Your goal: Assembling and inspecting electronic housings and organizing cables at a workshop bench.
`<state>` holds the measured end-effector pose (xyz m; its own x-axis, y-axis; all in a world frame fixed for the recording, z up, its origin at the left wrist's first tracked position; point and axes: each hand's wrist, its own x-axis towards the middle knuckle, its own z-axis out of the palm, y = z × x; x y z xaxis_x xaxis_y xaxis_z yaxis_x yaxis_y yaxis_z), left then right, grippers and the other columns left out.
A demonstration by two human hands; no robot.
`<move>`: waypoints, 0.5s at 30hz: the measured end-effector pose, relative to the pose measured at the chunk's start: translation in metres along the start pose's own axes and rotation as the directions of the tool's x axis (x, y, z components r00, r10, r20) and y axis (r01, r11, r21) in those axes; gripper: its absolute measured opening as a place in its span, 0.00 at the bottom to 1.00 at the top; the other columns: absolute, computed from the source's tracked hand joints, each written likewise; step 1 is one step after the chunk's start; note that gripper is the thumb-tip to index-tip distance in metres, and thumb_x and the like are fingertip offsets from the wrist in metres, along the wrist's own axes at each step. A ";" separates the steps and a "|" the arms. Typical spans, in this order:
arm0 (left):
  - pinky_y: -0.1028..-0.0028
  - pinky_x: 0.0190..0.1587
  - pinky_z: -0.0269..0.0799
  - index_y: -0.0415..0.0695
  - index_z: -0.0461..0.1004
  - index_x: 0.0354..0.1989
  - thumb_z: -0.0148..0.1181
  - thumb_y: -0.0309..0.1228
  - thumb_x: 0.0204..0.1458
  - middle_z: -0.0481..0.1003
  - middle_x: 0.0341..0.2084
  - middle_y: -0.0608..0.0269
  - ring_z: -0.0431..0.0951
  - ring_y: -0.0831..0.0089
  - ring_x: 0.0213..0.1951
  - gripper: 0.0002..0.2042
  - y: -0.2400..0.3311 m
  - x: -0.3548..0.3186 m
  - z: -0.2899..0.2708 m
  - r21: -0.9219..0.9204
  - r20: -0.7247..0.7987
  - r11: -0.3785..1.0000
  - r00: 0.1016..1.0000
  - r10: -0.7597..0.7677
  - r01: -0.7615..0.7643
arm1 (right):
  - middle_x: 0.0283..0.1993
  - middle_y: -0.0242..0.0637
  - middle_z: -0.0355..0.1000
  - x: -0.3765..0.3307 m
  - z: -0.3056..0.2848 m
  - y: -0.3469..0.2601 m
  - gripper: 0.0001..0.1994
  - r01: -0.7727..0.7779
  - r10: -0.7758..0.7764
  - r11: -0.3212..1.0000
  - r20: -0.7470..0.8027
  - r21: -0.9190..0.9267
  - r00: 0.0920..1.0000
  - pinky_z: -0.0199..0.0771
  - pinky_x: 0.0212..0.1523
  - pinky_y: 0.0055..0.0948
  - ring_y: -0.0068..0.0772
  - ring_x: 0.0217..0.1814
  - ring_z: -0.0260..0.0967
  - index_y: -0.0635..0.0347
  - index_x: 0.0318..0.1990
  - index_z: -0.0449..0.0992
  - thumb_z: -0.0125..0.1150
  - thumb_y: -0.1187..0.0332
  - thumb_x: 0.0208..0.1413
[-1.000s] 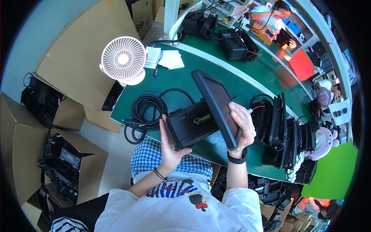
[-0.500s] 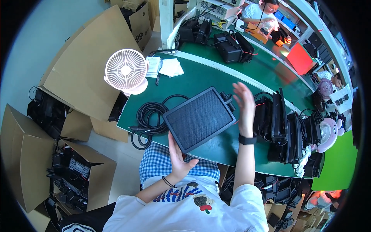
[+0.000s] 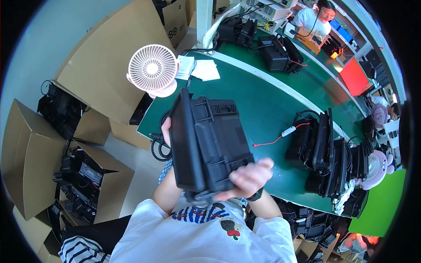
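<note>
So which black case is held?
The black case between the left hand and right hand; the row of cases on the green table is untouched.

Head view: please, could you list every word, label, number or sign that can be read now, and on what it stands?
Carton: round dark marks; I do not copy print.
Papers: writing too small to read.
Far sheet: dark marks, too small to read.
Case: no readable text.
</note>
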<state>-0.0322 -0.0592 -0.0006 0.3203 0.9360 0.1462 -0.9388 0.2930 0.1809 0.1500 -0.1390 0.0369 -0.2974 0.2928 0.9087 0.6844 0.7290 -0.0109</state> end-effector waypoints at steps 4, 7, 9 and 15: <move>0.56 0.60 0.64 0.42 0.67 0.57 0.44 0.59 0.54 0.71 0.52 0.51 0.70 0.57 0.56 0.34 0.005 0.007 -0.012 -0.095 0.078 0.994 0.996 -0.049 0.056 | 0.39 0.10 0.66 -0.017 0.032 -0.028 0.24 0.005 -0.016 0.999 -0.222 -0.053 0.975 0.54 0.47 0.26 0.13 0.39 0.57 0.36 0.43 0.75 0.64 0.35 0.45; 0.56 0.57 0.67 0.40 0.69 0.56 0.45 0.58 0.53 0.72 0.51 0.51 0.71 0.56 0.54 0.34 0.011 0.006 -0.022 -0.169 0.136 0.980 0.987 -0.086 0.109 | 0.40 0.08 0.66 -0.022 0.035 -0.034 0.23 0.012 -0.024 0.999 -0.233 -0.053 0.972 0.53 0.45 0.24 0.12 0.39 0.56 0.35 0.43 0.76 0.63 0.35 0.46; 0.55 0.56 0.68 0.39 0.70 0.54 0.45 0.58 0.53 0.72 0.51 0.51 0.72 0.56 0.53 0.33 0.010 0.007 -0.027 -0.224 0.186 0.963 0.977 -0.107 0.148 | 0.40 0.08 0.66 -0.024 0.033 -0.031 0.23 0.032 -0.041 0.999 -0.244 -0.042 0.969 0.53 0.45 0.23 0.13 0.39 0.56 0.34 0.44 0.76 0.63 0.35 0.46; 0.52 0.60 0.62 0.39 0.71 0.51 0.49 0.55 0.52 0.72 0.50 0.51 0.63 0.56 0.60 0.30 -0.009 0.012 -0.025 -0.156 0.182 0.979 0.971 0.157 -0.129 | 0.41 0.13 0.67 -0.036 0.025 -0.005 0.21 0.138 -0.120 0.983 -0.145 0.120 0.982 0.61 0.45 0.27 0.17 0.42 0.60 0.38 0.40 0.73 0.66 0.39 0.45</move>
<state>-0.0229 -0.0459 -0.0253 0.1870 0.9189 0.3473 -0.9804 0.1971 0.0064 0.1404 -0.1377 -0.0062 -0.2776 0.1098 0.9544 0.5519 0.8313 0.0649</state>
